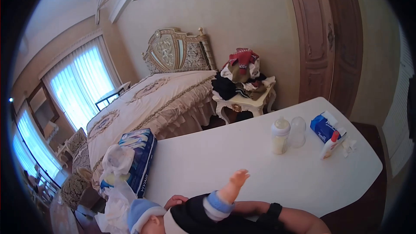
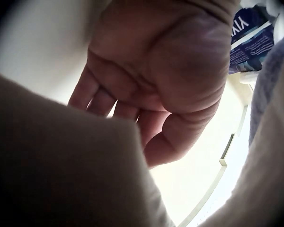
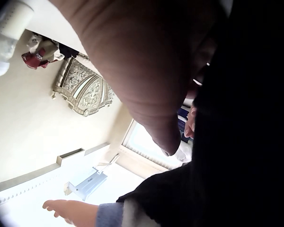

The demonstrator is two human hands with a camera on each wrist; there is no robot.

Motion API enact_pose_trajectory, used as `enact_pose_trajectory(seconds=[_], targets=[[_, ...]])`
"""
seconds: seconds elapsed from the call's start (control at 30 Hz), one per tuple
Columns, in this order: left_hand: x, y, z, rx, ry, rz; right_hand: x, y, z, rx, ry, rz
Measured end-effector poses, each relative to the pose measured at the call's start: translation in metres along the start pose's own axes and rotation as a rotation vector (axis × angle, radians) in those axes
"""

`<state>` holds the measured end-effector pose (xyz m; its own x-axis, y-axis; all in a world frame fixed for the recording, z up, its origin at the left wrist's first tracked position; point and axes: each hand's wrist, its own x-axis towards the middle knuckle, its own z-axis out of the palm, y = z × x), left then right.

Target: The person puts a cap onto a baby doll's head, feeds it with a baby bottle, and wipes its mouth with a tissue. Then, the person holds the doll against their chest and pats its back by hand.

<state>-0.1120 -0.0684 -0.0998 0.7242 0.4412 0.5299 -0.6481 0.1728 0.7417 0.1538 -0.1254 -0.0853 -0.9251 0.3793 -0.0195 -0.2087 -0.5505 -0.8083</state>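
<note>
A doll in a blue cap (image 1: 141, 212) and black clothing lies low in the head view, its bare forearm (image 1: 232, 186) raised. Beyond its head show fingers of what appears to be my left hand (image 1: 175, 201). My left palm (image 2: 156, 61) faces the left wrist camera, its fingers loosely bent and partly hidden behind pale cloth (image 2: 71, 156). My right forearm passes behind the doll's raised arm. In the right wrist view my right hand (image 3: 137, 71) is beside the black clothing (image 3: 241, 123), thumb extended; its other fingers are mostly lost in shadow.
A white table (image 1: 199, 156) bears a milk bottle (image 1: 281, 136), a clear cover (image 1: 297, 132), a blue tissue pack (image 1: 325, 128) and a red-capped bottle (image 1: 330, 146). On the left are a blue package (image 1: 141, 156) and plastic bag (image 1: 117, 158). Behind stand a bed (image 1: 151, 99) and clothes-covered nightstand (image 1: 245, 104).
</note>
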Motion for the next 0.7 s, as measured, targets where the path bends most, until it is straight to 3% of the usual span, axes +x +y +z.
enact_pose_trajectory(seconds=[0.03, 0.1, 0.13, 0.2, 0.7], targets=[[-0.005, 0.000, 0.001, 0.001, 0.000, 0.017, -0.004, -0.005, 0.006, -0.010, -0.001, 0.016], [-0.014, 0.000, 0.005, 0.000, 0.002, 0.047, -0.015, -0.013, 0.017, -0.314, 0.141, -0.009], [-0.018, -0.001, 0.007, -0.003, 0.004, 0.061, -0.018, -0.019, 0.027, -0.320, 0.140, 0.006], [-0.029, -0.003, 0.007, -0.011, 0.005, 0.080, -0.021, -0.030, 0.047, -0.189, 0.399, 0.168], [-0.012, -0.018, -0.015, -0.092, 0.031, 0.128, -0.005, -0.063, 0.014, -0.160, 0.382, 0.251]])
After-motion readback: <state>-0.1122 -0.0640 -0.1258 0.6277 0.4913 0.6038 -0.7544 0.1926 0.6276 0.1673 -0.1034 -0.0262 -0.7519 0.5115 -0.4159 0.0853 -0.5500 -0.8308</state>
